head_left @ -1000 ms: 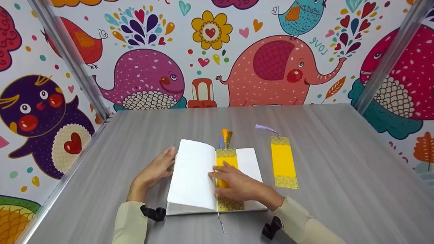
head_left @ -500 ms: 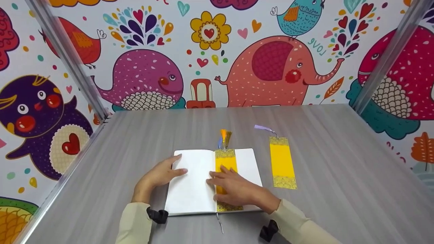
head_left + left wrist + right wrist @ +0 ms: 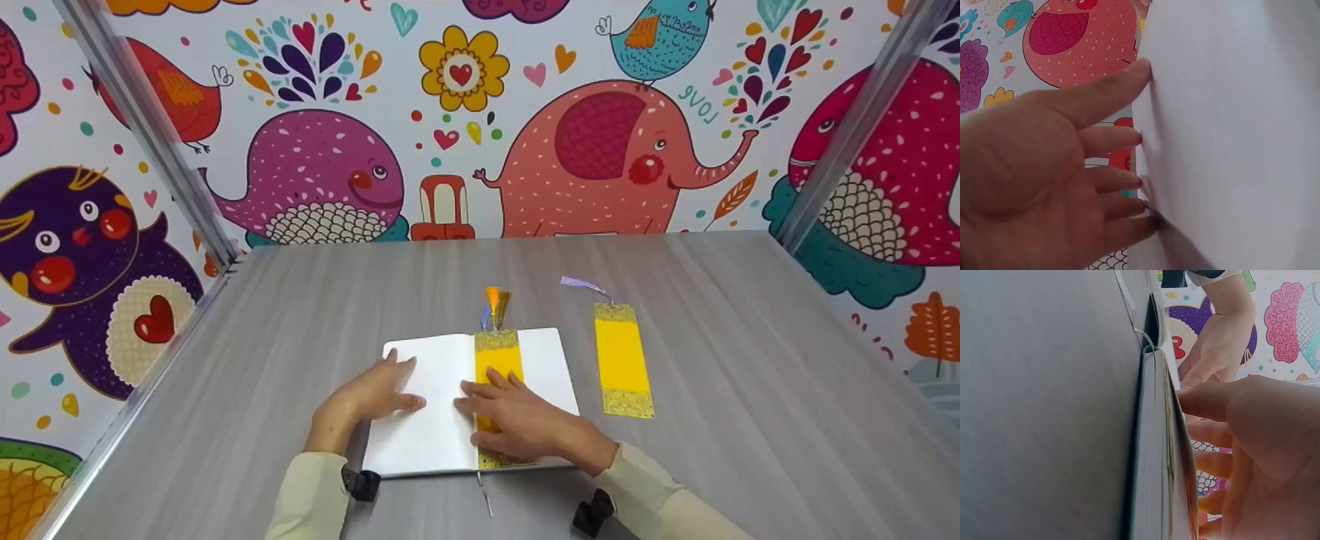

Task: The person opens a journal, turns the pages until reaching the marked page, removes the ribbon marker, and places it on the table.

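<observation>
An open notebook (image 3: 442, 442) with blank white pages lies on the table. My left hand (image 3: 371, 391) rests on its left page, fingers spread; the left wrist view shows thumb and fingertips touching the white page (image 3: 1213, 112). Along the right page by the fold lies a yellow bookmark (image 3: 497, 356) with patterned gold ends. Orange, brown and blue-purple tassels (image 3: 493, 300) stick out past the notebook's top edge. My right hand (image 3: 521, 416) lies flat over this bookmark, its fingertips reaching to the fold and partly covering it. From the right wrist, the notebook's page edges (image 3: 1154, 455) show side-on.
A similar yellow bookmark (image 3: 624, 360) with a lilac tassel (image 3: 581, 283) lies on the grey table (image 3: 712, 337), right of the notebook. A thin ribbon marker (image 3: 485, 495) trails from the notebook's bottom edge. Cartoon-printed walls (image 3: 465, 150) stand behind and at the sides.
The raised left page has come down flat. My left hand has moved from beside the notebook's left edge rightward onto that page; the right hand has stayed on the bookmark.
</observation>
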The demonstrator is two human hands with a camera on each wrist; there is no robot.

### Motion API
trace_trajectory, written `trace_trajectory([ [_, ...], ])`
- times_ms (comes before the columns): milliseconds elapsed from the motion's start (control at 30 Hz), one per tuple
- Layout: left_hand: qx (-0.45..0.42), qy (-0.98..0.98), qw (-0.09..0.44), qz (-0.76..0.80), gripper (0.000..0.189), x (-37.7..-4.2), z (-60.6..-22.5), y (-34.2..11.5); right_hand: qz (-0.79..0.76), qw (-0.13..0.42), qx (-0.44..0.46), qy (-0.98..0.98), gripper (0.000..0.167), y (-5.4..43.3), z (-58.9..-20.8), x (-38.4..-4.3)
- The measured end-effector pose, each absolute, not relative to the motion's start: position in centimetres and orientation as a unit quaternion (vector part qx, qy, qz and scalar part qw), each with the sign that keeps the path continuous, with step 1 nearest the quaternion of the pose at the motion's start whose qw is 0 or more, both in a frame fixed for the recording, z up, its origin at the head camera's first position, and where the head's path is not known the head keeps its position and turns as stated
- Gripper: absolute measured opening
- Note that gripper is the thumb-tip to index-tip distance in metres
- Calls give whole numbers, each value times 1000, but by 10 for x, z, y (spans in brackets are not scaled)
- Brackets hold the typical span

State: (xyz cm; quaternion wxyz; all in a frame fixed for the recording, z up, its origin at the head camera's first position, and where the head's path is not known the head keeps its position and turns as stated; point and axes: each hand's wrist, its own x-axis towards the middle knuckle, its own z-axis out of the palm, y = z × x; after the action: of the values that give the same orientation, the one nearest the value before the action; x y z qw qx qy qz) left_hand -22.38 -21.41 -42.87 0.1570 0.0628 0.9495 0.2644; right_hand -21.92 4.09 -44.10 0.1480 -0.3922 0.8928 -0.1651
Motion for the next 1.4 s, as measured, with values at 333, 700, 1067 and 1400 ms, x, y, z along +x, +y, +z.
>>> trace_trajectory([
  [333,50,952,155,258,75,-222,-432,-210,-194,149,-396,885,52,43,-440,-223],
  [700,60,950,160,263,76,-223,-432,-209,-379,25,-280,882,47,53,-431,-239],
  [1067,57,948,164,268,77,-223,-432,-210,-517,117,-18,848,65,61,-433,-260],
  [1400,65,948,168,263,77,-222,-430,-209,-528,185,51,827,76,61,-435,-260],
])
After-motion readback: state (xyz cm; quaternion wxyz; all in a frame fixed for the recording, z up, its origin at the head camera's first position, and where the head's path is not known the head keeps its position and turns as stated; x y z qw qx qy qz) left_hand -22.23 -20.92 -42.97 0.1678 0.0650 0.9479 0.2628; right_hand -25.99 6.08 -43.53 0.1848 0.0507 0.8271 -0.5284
